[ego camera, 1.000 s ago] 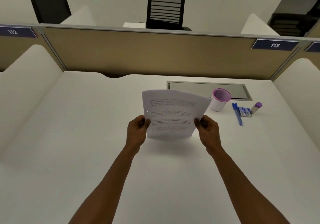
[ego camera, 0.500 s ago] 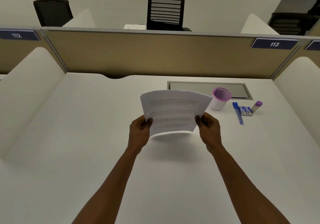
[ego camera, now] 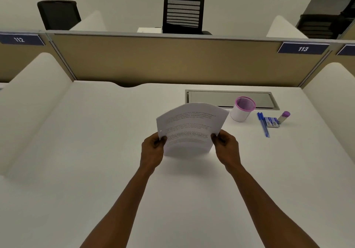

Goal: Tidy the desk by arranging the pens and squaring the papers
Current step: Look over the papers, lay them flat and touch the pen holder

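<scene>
White cup with a pink rim (ego camera: 242, 109) is sitting on the counter (ego camera: 96, 151) toward the back right, upright, and from this angle I'm not seeing anything poking out of it, though the inside is partly hidden. Just right of it two blue pens (ego camera: 262, 124) are lying side by side on the counter, not in the cup. Next to them a small blue box (ego camera: 271, 122) is lying flat, and a glue stick with a purple cap (ego camera: 284, 116) is lying just beside that. Behind the cup a grey recessed tray (ego camera: 230, 98) is set into the counter.

Both hands are holding the stack of printed papers (ego camera: 190, 128) up on end in the middle of the counter. The left hand (ego camera: 153, 149) has a clenched grip on the left edge and the right hand (ego camera: 226, 147) is pinching the right edge the same way. The bottom edge of the papers looks to be touching or just above the counter, can't really tell which. The sheets are fanning a bit at the top, so the edges aren't lining up.

Loads of bare counter on the left and in front. White side dividers are boxing it in on both sides, and a tan partition (ego camera: 172, 63) is closing off the back.
</scene>
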A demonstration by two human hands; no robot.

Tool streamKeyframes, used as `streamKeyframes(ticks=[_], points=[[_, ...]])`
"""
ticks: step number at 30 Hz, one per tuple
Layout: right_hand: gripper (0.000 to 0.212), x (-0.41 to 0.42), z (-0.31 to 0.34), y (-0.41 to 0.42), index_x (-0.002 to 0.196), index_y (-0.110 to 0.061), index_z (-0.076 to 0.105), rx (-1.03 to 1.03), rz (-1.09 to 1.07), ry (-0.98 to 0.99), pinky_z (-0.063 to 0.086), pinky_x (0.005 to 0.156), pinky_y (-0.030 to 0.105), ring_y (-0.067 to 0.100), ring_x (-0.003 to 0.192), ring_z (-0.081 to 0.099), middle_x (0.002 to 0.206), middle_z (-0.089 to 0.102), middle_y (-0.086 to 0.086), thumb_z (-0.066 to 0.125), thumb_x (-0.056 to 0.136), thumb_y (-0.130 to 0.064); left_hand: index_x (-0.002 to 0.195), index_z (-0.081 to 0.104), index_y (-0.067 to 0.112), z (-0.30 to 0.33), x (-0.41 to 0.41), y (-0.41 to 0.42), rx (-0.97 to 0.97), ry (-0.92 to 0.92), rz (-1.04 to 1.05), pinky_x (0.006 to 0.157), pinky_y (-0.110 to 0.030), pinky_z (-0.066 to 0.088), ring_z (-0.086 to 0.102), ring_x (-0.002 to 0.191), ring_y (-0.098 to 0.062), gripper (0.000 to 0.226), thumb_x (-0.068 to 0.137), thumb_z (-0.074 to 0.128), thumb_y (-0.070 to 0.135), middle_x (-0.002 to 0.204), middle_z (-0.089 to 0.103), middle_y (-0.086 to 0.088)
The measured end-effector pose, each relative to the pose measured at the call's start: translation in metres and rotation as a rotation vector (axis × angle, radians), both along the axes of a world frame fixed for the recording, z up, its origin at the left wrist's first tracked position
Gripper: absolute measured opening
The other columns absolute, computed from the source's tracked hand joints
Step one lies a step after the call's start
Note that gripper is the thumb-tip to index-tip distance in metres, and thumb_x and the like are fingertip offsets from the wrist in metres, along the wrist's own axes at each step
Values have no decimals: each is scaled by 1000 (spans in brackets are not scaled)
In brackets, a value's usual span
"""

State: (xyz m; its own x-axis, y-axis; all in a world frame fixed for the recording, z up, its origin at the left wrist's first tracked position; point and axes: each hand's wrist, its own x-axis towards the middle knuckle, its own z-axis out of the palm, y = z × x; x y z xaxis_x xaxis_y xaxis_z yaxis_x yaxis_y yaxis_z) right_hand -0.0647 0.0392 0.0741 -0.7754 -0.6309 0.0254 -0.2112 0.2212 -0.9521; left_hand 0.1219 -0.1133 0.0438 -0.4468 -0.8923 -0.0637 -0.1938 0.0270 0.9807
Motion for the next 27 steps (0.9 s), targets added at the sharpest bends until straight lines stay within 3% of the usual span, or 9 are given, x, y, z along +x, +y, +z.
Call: streamKeyframes(ticks=[6, 8, 12, 16, 19, 22, 27], points=[[18, 3, 2, 7, 95, -42, 66, -48, -3, 121, 56, 74, 19, 6, 84, 69, 92, 71, -26, 57, 94, -26, 99, 71, 38, 6, 3, 1, -27, 68, 23, 68, -9, 53, 71, 90, -1, 25, 98, 58, 17, 97, 75, 20], [20, 9, -4, 10, 95, -42, 66, -27, 29, 133, 56, 75, 21, 7, 85, 68, 90, 71, -26, 57, 95, -24, 98, 70, 41, 3, 5, 2, -28, 41, 17, 69, -11, 54, 70, 90, 0, 27, 99, 57, 17, 96, 75, 21], [22, 17, -14, 16, 103, -34, 68, -31, 24, 82, 56, 80, 18, 5, 91, 69, 95, 70, -25, 59, 95, -17, 106, 73, 29, -4, 9, 6, -6, 53, 15, 78, -18, 54, 71, 92, -3, 21, 99, 57, 17, 98, 76, 16], [25, 19, -9, 21, 95, -43, 66, -96, 7, 116, 53, 70, 13, 4, 87, 68, 93, 71, -22, 57, 95, -19, 111, 72, 26, -3, 11, 7, -32, 103, 16, 81, -20, 57, 71, 97, -7, 22, 100, 56, 15, 104, 75, 13], [27, 21, -10, 22, 94, -45, 65, -40, 12, 100, 55, 74, 18, 4, 86, 68, 91, 71, -23, 56, 96, -19, 111, 72, 29, -6, 12, 12, -12, 64, -18, 85, -24, 58, 70, 98, -7, 23, 100, 56, 16, 105, 75, 13], [25, 21, -11, 24, 97, -42, 65, -75, 3, 124, 57, 74, 18, 4, 88, 68, 93, 70, -24, 55, 97, -20, 103, 71, 40, -4, 13, 15, -26, 96, 5, 78, -20, 58, 71, 96, -9, 28, 100, 56, 16, 101, 75, 14], [28, 24, -13, 25, 92, -45, 64, -68, -10, 116, 57, 71, 19, 7, 86, 69, 92, 71, -23, 56, 97, -19, 106, 71, 38, -5, 13, 16, 2, 91, -7, 79, -20, 59, 71, 97, -8, 28, 100, 56, 15, 102, 75, 15]])
